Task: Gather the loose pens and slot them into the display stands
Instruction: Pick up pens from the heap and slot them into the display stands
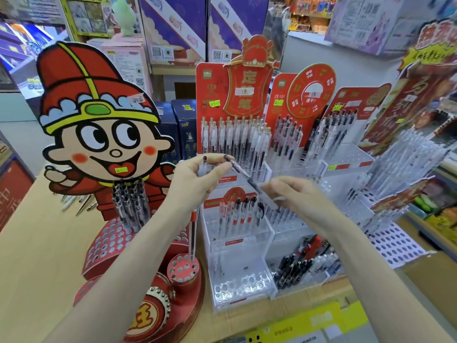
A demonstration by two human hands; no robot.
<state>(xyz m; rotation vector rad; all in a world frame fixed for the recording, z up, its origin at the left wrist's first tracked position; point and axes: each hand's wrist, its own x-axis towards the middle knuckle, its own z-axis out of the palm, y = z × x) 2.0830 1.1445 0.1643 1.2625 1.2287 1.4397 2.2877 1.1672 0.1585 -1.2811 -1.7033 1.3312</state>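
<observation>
My right hand (294,194) pinches the lower tip of a clear pen (243,173) at mid-frame; my left hand (197,177) curls around its cap end plus 1 more pen (204,164). Beyond, the stand (237,144) is packed, so pushing in could tip neighbours.

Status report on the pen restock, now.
Left hand grips two pens. Right hand pinches the lower end of the slanted pen. Hands above clear acrylic stand, slots free. Nothing in the way.
</observation>
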